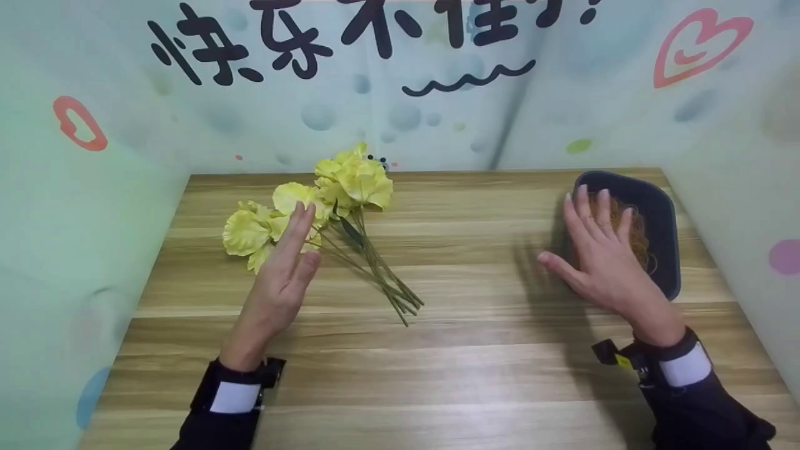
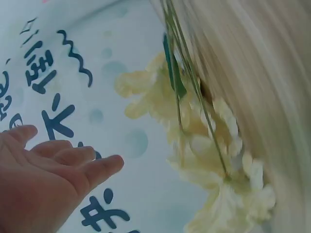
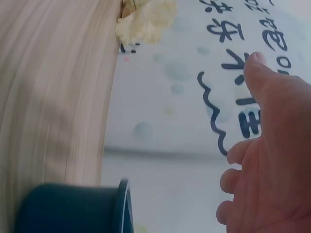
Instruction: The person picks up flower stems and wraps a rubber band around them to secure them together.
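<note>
Several yellow artificial flowers (image 1: 359,181) with long green stems (image 1: 381,275) lie at the left of the table, their blooms toward the back wall. My left hand (image 1: 275,290), fingers straight and holding nothing, hovers in front of the left blooms; the left wrist view shows a gap between the hand (image 2: 48,187) and the blooms (image 2: 209,170). My right hand (image 1: 603,259) is spread above a dark blue box (image 1: 669,250), partly covering it. Thin tan loops, looking like rubber bands (image 1: 640,240), lie inside. In the right wrist view the hand (image 3: 277,160) holds nothing.
A wood-grain table (image 1: 475,375) carries the flowers and box. Printed backdrop walls (image 1: 437,131) with black characters and hearts stand at its back and both sides. The box stands close to the back right corner.
</note>
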`<state>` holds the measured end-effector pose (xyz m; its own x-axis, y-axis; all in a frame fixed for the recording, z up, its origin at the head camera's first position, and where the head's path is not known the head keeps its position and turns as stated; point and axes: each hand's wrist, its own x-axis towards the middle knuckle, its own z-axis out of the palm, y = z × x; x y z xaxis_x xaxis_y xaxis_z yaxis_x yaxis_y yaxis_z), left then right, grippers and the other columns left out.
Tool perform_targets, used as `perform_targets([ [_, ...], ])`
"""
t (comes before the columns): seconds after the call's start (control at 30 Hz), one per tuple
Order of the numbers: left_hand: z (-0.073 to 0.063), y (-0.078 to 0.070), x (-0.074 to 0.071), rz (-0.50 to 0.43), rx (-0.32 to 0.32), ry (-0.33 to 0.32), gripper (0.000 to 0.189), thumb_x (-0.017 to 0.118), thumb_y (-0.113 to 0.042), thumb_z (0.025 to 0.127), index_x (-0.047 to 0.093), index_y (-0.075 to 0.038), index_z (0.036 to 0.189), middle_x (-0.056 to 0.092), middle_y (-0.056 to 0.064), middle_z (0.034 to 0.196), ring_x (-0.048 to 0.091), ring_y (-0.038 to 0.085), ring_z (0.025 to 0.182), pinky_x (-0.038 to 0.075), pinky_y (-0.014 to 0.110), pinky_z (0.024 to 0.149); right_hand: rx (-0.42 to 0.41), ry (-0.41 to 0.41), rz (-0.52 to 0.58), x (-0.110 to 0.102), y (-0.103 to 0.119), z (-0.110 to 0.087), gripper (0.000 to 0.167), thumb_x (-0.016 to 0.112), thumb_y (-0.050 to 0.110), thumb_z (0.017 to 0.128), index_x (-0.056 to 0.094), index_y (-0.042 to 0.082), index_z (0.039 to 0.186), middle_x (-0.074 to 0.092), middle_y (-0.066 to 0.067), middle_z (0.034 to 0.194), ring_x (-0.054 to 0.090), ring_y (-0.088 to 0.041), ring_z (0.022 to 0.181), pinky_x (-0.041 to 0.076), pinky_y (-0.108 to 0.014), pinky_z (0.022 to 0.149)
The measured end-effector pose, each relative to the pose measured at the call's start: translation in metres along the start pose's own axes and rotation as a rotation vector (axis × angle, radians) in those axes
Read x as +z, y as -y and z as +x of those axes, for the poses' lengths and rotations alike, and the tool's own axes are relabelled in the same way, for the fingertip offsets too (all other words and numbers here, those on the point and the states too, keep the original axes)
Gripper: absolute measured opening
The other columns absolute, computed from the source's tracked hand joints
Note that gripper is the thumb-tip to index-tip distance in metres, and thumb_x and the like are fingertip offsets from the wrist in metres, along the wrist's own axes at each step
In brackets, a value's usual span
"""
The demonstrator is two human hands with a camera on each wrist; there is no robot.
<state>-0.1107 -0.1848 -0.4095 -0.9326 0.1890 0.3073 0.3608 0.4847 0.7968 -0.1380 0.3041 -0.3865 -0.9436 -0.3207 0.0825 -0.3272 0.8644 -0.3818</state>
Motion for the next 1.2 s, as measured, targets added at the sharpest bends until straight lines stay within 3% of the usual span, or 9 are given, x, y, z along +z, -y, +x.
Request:
perform_targets([
  [0.13, -0.003, -0.005, 0.002, -0.331, -0.132, -0.034, 0.065, 0.029, -0.037, 0.123, 0.023, -0.004, 0.178, 0.023, 0.019, 0.188, 0.027, 0.043, 0.175, 0.022, 0.067, 0.143, -0.003, 0.047, 0.010, 0.008, 0.018, 0.008, 0.112, 0.057, 0.070, 0.110, 0.005, -0.004, 0.177, -0.009, -0.025, 0.186, -0.015, -0.055, 0.173, -0.018, -0.077, 0.136],
  [0.27, -0.003, -0.006, 0.004, -0.622, -0.389, -0.104, 0.072, 0.026, -0.051, 0.122, 0.017, -0.008, 0.179, 0.023, 0.017, 0.188, 0.032, 0.041, 0.173, 0.033, 0.064, 0.140, -0.016, 0.100, 0.040, 0.023, 0.034, 0.020, 0.113, 0.058, 0.068, 0.110, 0.002, -0.005, 0.176, -0.009, -0.025, 0.185, -0.014, -0.052, 0.174, -0.015, -0.070, 0.139],
  [0.43, -0.002, 0.005, 0.007, -1.000, -0.666, -0.142, 0.079, 0.031, -0.051, 0.122, 0.000, -0.007, 0.180, 0.007, 0.017, 0.191, 0.021, 0.037, 0.176, 0.030, 0.048, 0.144, -0.040, 0.178, 0.108, 0.044, 0.050, 0.035, 0.113, 0.062, 0.064, 0.110, 0.001, -0.004, 0.177, -0.006, -0.026, 0.186, -0.007, -0.050, 0.176, -0.006, -0.069, 0.142],
  [0.57, 0.004, 0.021, 0.009, -1.237, -0.804, -0.135, 0.082, 0.030, -0.047, 0.122, -0.014, -0.006, 0.178, -0.007, 0.019, 0.191, 0.008, 0.035, 0.179, 0.020, 0.040, 0.147, -0.057, 0.263, 0.178, 0.060, 0.060, 0.047, 0.112, 0.062, 0.064, 0.110, 0.003, -0.004, 0.177, -0.007, -0.026, 0.187, -0.006, -0.050, 0.176, -0.003, -0.068, 0.143],
  [0.77, 0.013, 0.037, 0.014, -1.385, -0.877, -0.118, 0.080, 0.026, -0.046, 0.123, -0.017, -0.007, 0.177, -0.014, 0.017, 0.191, -0.001, 0.031, 0.181, 0.013, 0.039, 0.148, -0.067, 0.347, 0.233, 0.080, 0.080, 0.073, 0.115, 0.058, 0.071, 0.109, 0.002, -0.003, 0.177, -0.011, -0.028, 0.186, -0.009, -0.047, 0.176, -0.005, -0.061, 0.144],
  [1.03, 0.031, 0.045, 0.022, -1.457, -0.924, -0.135, 0.082, 0.031, -0.045, 0.122, -0.018, -0.010, 0.178, -0.016, 0.012, 0.191, -0.003, 0.027, 0.181, 0.009, 0.038, 0.148, -0.102, 0.485, 0.175, 0.109, 0.108, 0.092, 0.121, 0.058, 0.078, 0.105, 0.003, -0.002, 0.177, -0.010, -0.026, 0.186, -0.007, -0.043, 0.177, -0.003, -0.055, 0.145],
  [1.2, 0.045, 0.053, 0.028, -1.475, -0.941, -0.151, 0.082, 0.035, -0.044, 0.122, -0.012, -0.009, 0.179, 0.000, 0.013, 0.192, 0.008, 0.026, 0.180, 0.009, 0.038, 0.148, -0.102, 0.568, 0.116, 0.124, 0.123, 0.103, 0.121, 0.061, 0.078, 0.104, 0.005, 0.000, 0.178, -0.010, -0.024, 0.187, -0.006, -0.042, 0.178, 0.000, -0.056, 0.146],
])
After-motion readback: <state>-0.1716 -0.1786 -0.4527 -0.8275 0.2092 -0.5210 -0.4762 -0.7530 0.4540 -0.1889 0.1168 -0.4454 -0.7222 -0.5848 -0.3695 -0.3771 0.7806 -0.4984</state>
